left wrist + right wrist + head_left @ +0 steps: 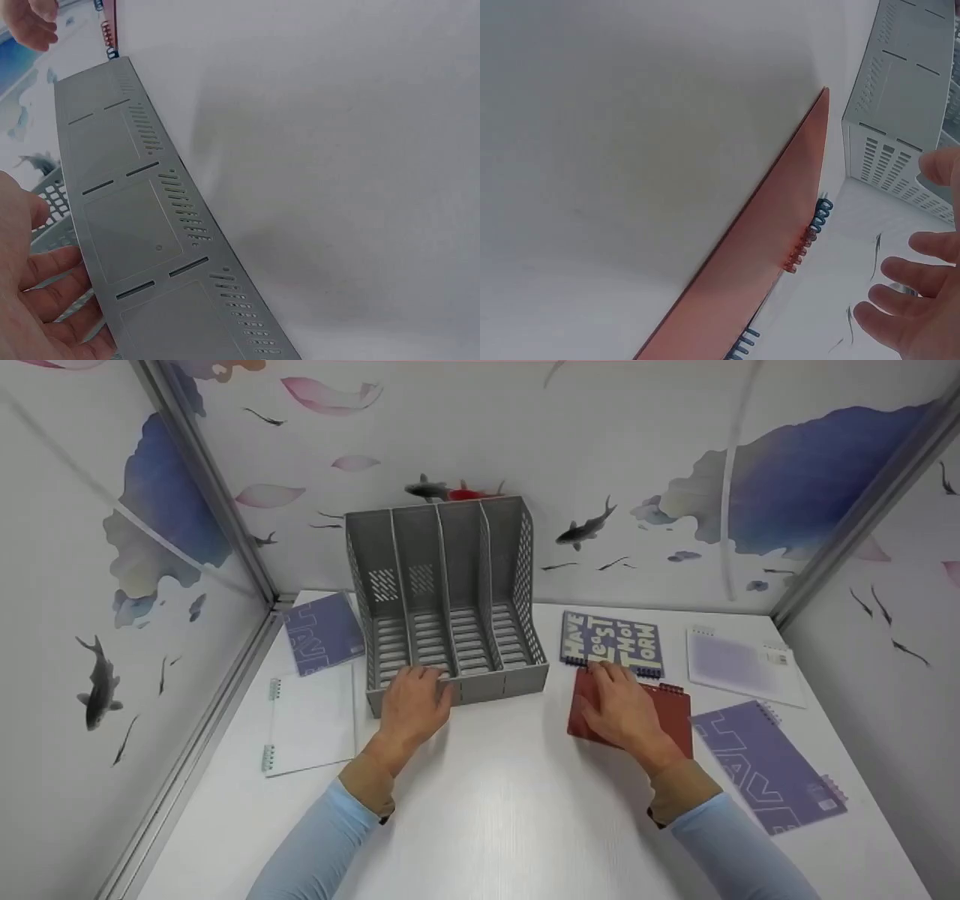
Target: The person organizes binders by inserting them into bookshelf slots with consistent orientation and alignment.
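Note:
A grey file rack (459, 686) with several upright compartments stands at the back of the table. My left hand (412, 701) is at its low front panel, fingers reaching over the top edge. In the left wrist view those fingers (56, 289) are extended and loosely bent, close behind the panel's rim; whether they touch it I cannot tell. Over a red spiral notebook (671, 718) is my right hand (619, 709). The right wrist view shows its fingers (919, 277) spread and relaxed, apart from the red cover, with nothing held.
Left of the rack lie a purple notebook (324, 634) and a white spiral notebook (313, 727). To the right are a blue lettered notebook (611, 641), a pale purple-and-white notebook (739, 664) and a purple notebook (772, 769). Printed wall panels (637, 435) enclose the table.

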A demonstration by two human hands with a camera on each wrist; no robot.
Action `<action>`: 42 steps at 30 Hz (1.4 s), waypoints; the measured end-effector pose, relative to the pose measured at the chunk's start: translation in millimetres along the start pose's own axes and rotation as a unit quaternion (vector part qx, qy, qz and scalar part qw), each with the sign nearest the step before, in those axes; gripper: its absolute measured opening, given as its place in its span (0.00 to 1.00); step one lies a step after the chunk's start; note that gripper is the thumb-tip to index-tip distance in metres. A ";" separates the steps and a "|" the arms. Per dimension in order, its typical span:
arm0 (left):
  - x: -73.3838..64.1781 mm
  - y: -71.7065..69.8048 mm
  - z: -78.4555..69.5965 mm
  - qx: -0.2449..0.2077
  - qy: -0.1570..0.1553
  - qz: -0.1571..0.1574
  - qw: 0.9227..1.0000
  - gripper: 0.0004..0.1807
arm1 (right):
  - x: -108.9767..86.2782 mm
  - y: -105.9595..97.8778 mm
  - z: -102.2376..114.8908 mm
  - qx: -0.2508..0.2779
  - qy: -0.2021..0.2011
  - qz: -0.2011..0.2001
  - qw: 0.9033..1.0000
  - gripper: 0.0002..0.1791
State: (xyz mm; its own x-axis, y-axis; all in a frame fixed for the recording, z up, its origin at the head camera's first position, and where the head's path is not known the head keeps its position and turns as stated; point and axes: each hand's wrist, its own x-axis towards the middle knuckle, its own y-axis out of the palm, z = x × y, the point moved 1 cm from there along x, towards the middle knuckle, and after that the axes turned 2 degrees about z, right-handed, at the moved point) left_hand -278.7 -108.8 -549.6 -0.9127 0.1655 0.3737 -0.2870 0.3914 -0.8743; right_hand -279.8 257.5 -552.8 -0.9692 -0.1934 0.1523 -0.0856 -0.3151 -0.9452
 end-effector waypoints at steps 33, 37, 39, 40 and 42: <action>9.2 -19.5 34.3 0.020 -0.059 -0.034 0.997 0.13 | -1.4 -8.4 -46.8 0.025 0.084 0.059 0.994 0.30; 10.6 -22.7 39.1 0.026 -0.073 -0.029 0.997 0.15 | 0.0 -8.7 -53.1 0.024 0.092 0.063 0.993 0.31; 11.0 -24.2 41.8 0.028 -0.082 -0.024 0.996 0.16 | 1.3 -8.8 -56.6 0.024 0.098 0.068 0.993 0.32; 11.3 -25.0 43.2 0.028 -0.088 -0.021 0.995 0.16 | 1.9 -9.1 -58.1 0.026 0.101 0.071 0.992 0.33; 11.7 -26.7 45.7 0.027 -0.105 -0.012 0.994 0.18 | 3.9 -9.4 -61.7 0.033 0.110 0.080 0.990 0.37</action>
State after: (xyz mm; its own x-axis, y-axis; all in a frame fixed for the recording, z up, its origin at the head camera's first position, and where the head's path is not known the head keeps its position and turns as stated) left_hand -295.1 -158.7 -536.1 -0.9441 -0.0376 0.3275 -0.3201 0.3427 -0.8832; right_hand -297.1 317.1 -561.1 -0.9966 -0.0402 -0.0719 0.0815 -0.3573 -0.9304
